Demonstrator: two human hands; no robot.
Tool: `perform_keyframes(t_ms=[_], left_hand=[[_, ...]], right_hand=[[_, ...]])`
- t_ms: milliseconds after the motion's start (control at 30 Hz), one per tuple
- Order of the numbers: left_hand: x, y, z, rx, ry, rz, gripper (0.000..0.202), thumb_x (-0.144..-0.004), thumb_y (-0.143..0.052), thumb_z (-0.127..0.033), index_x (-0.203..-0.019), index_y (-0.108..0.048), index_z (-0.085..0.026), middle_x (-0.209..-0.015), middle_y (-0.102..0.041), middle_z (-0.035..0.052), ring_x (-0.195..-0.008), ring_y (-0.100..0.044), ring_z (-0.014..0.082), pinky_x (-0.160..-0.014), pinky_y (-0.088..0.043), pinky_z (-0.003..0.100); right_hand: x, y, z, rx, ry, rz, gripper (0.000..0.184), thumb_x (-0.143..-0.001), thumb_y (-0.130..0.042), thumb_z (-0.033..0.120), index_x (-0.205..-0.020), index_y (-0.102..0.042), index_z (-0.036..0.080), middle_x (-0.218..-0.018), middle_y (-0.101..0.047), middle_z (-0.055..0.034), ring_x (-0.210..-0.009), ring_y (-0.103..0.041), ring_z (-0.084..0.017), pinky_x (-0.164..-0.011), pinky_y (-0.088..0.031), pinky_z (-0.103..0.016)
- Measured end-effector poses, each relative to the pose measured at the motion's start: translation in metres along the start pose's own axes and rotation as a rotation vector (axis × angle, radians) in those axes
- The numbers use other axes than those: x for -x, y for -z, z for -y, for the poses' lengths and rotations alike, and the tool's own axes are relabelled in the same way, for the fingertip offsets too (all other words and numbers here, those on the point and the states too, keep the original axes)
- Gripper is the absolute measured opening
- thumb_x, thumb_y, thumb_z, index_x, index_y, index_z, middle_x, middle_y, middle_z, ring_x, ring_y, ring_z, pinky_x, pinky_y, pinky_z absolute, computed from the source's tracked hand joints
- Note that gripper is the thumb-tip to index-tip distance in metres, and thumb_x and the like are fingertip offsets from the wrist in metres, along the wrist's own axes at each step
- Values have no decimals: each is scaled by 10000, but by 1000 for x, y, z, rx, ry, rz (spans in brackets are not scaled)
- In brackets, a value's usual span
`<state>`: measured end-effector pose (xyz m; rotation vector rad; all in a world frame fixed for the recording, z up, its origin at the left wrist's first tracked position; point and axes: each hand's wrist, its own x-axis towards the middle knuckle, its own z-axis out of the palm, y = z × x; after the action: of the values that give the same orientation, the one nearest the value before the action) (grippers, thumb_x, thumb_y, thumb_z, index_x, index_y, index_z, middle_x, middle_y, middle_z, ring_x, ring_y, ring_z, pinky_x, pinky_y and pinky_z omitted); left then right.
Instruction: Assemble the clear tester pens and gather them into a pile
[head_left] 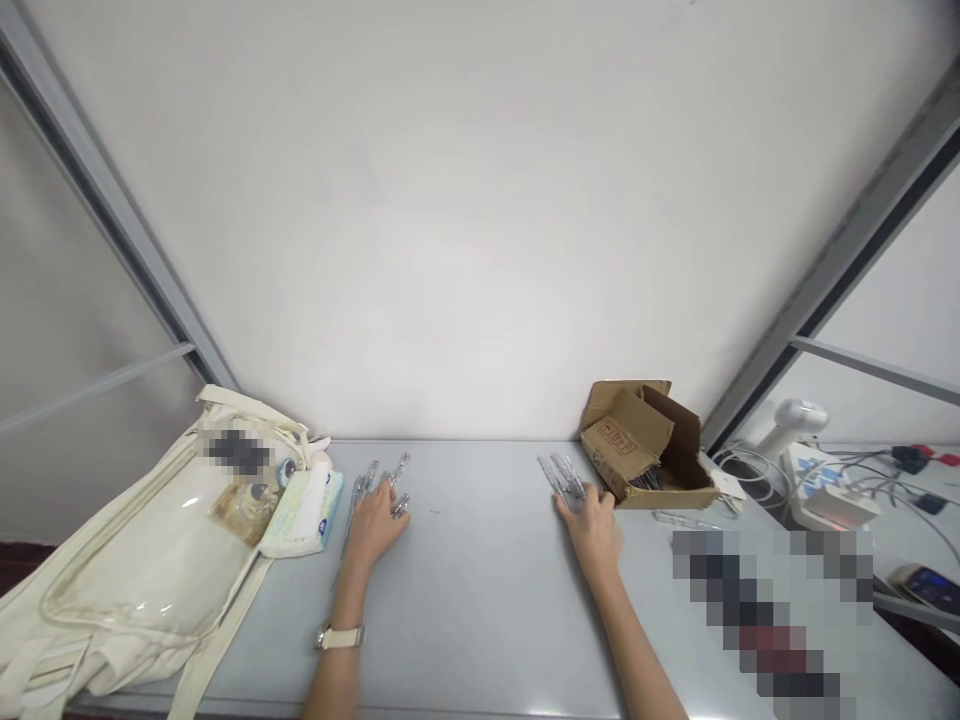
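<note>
My left hand is palm-down on the grey table, its fingers curled over several slim, clear, pen-like sticks. Their ends fan out past the fingertips and beside the thumb. Farther right, my right hand grips another small group of clear pen-like sticks between thumb and fingers, their far ends pointing toward the wall. The palms hide the near ends of both groups. What exactly the sticks are is too small to make out.
A cream bag and a tissue pack lie at the left. An open cardboard box stands right of my right hand, with a clear stick before it. Cables, a white handheld device and a phone are far right.
</note>
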<state>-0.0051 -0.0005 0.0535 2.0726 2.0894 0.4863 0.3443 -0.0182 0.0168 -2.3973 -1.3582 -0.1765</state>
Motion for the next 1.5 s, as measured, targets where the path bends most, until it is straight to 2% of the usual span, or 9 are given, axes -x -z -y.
perform_keyframes(t_ms=[167, 367, 567, 700, 833, 967, 1067, 1167, 1500], left_hand=[[2, -5, -4, 17, -67, -55, 83, -802, -540, -172, -856, -588, -212, -863, -619, 25, -822, -614, 193, -770, -427, 300], [5, -12, -23, 124, -227, -144, 274, -952, -421, -285, -1152, -607, -271, -1081, -597, 49, -814, -623, 163, -730, -472, 271], [14, -25, -41, 157, -425, -112, 329, -989, -367, -332, -1257, -557, -320, -991, -574, 9, -777, -630, 133, -743, -493, 248], [16, -36, -47, 151, -495, -103, 348, -997, -344, -339, -1302, -505, -293, -1005, -583, 17, -863, -633, 153, -773, -511, 269], [16, -40, -49, 180, -529, -140, 320, -995, -346, -294, -1268, -509, -252, -1059, -594, 43, -1002, -598, 186, -858, -503, 326], [14, -36, -47, 175, -556, -140, 322, -995, -352, -276, -1269, -521, -258, -981, -578, 43, -955, -570, 188, -849, -490, 341], [13, -33, -46, 162, -560, -138, 329, -991, -362, -249, -1277, -524, -263, -933, -567, 40, -913, -550, 193, -845, -470, 359], [12, -32, -46, 186, -551, -137, 326, -987, -364, -223, -1267, -527, -258, -967, -571, 49, -946, -538, 201, -873, -454, 374], [13, -32, -47, 223, -578, -81, 358, -986, -345, -188, -1287, -516, -277, -1044, -572, 53, -997, -534, 196, -912, -436, 372]], right_hand=[[-1, 0, 0, 11, 9, 20, 442, -898, -478, 521, -1130, -556, 153, -1011, -558, -118, -723, -645, -203, -591, -452, -289], [-1, -3, -1, 10, 19, -32, 411, -883, -501, 517, -1102, -583, 179, -981, -583, -122, -646, -590, -186, -547, -427, -286], [-1, -7, -4, -45, 23, -34, 416, -873, -510, 505, -1100, -585, 165, -983, -569, -126, -636, -568, -180, -554, -441, -302], [-2, -9, -3, -174, 40, -153, 484, -887, -469, 540, -1163, -547, 150, -1058, -520, -150, -650, -569, -184, -534, -433, -301], [-1, -6, 5, -445, 295, -279, 413, -969, -319, 443, -1140, -558, 153, -1059, -489, -145, -774, -585, -212, -617, -474, -324], [10, -1, 21, -545, 689, -117, 283, -988, -354, 300, -1152, -564, 206, -972, -540, -93, -825, -568, -194, -732, -482, -320], [21, -2, 32, -520, 872, -46, 263, -979, -380, 212, -1145, -584, 202, -923, -572, -81, -842, -543, -202, -763, -461, -324], [26, -5, 37, -497, 921, -38, 280, -972, -379, 164, -1147, -595, 191, -944, -578, -88, -842, -521, -205, -765, -446, -328], [23, -6, 34, -508, 917, -72, 317, -961, -392, 135, -1174, -618, 201, -914, -566, -77, -811, -504, -193, -747, -437, -319]])
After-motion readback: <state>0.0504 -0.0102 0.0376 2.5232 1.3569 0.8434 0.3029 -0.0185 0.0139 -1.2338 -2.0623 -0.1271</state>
